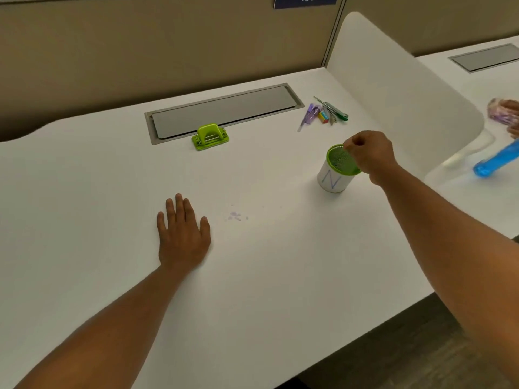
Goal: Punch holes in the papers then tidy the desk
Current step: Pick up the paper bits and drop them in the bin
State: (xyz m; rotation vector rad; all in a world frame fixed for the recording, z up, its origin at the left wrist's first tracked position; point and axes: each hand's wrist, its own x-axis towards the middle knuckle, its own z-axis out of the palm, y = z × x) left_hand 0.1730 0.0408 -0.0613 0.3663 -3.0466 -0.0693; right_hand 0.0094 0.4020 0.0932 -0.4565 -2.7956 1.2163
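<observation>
A green hole punch (211, 137) stands at the back of the white desk (266, 276), in front of a grey cable hatch (223, 110). My left hand (182, 234) lies flat and open on the desk, holding nothing. A green mesh pen cup (337, 171), wrapped in white paper marked with a blue N, stands at the right. My right hand (369, 154) pinches its far rim with closed fingers. No papers are in view.
A small pile of pens, an eraser and other stationery (325, 113) lies at the back right. A white curved divider (398, 94) borders the desk on the right. Beyond it, someone else's hand (505, 110) and a blue object (494, 161) show. Faint purple specks (236, 216) mark the desk.
</observation>
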